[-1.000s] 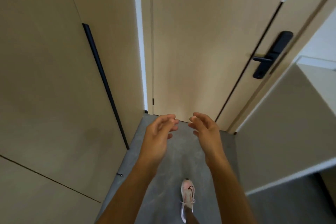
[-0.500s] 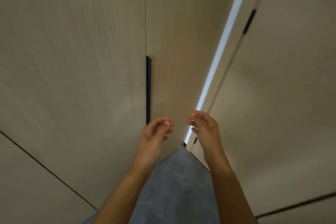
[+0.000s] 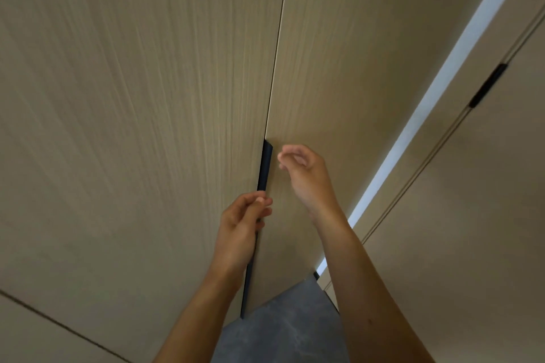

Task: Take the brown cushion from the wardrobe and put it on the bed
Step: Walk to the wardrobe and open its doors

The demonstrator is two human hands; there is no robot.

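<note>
The wardrobe fills the view, with two tall beige wood-grain doors: a left door (image 3: 132, 127) and a right door (image 3: 339, 68). Both are closed, meeting at a thin seam. A long black handle strip (image 3: 265, 165) runs down that seam. My left hand (image 3: 241, 224) is at the strip, fingertips curled against its edge. My right hand (image 3: 306, 174) hovers just right of the strip's top end, fingers loosely curled, holding nothing. The brown cushion and the bed are not in view.
To the right a bright white light strip (image 3: 427, 115) runs beside another beige door (image 3: 486, 186) with a black hinge (image 3: 486, 85). Grey floor (image 3: 283, 330) shows between my forearms.
My view has turned left to face the wardrobe doors squarely. Both hands have risen; the left reached the black handle strip, the right moved up beside its top end.
</note>
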